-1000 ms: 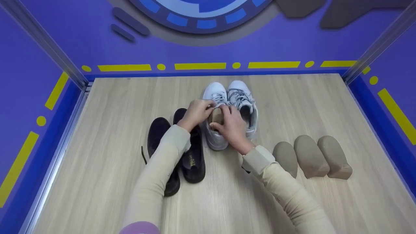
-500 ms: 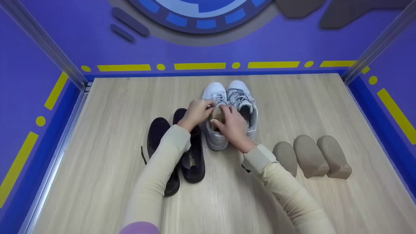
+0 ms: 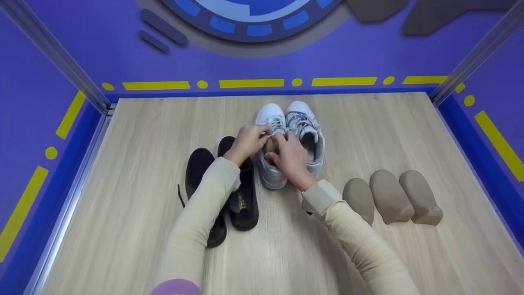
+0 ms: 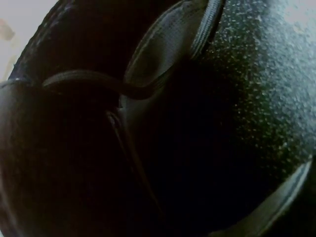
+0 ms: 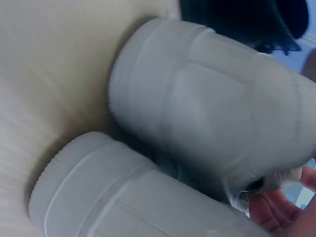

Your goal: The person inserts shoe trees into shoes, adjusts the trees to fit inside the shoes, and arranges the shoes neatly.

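Clock places are read around the left white sneaker (image 3: 270,114). At eight o'clock a pair of black shoes (image 3: 199,163) lies side by side on the tabletop (image 3: 368,135), toes roughly toward the wall, probably just set aside within reach. The left hand (image 3: 247,141) comes in at the sneaker's nine o'clock edge; its thumb and fingers pinch the rim of the opening near the laces, presumably to keep it wide. Inside that opening sits a brown form (image 3: 270,146), partly hidden. The right hand (image 3: 291,155) arches over from four o'clock, fingers forward and thumb apart toward the heel; with the hand covering the spot, I cannot tell whether they grip the form or only press it. The right white sneaker (image 3: 306,132) stands at three o'clock, likely aligned as a pair, and three brown forms (image 3: 391,198) rest in a row at four o'clock, handy for the right hand.

The left sneaker is white with a pale grey heel and grey laces; its form is smooth, rounded and matte.
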